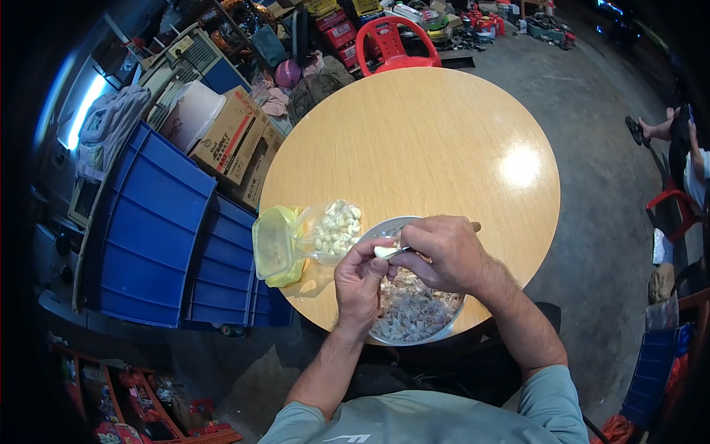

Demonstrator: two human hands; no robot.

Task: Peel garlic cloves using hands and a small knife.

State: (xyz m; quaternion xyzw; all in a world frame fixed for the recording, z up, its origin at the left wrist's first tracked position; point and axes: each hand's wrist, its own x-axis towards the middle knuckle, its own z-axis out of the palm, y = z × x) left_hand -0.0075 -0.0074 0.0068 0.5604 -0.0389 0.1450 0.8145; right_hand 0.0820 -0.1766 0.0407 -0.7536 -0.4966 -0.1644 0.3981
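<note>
Over a round metal bowl, both hands meet around a pale peeled garlic clove. My left hand pinches the clove between thumb and fingers. My right hand is closed on a small knife; its handle end sticks out past the knuckles and the blade lies at the clove. Papery garlic skins fill the bowl's near part, while my hands cover much of the rest. Left of the bowl, several peeled cloves sit in a clear plastic container, with a yellow plastic bag beside it.
The round wooden table has a red plastic chair behind it. Blue panels and cardboard boxes stand close on the left. At far right, a person sits on a red chair.
</note>
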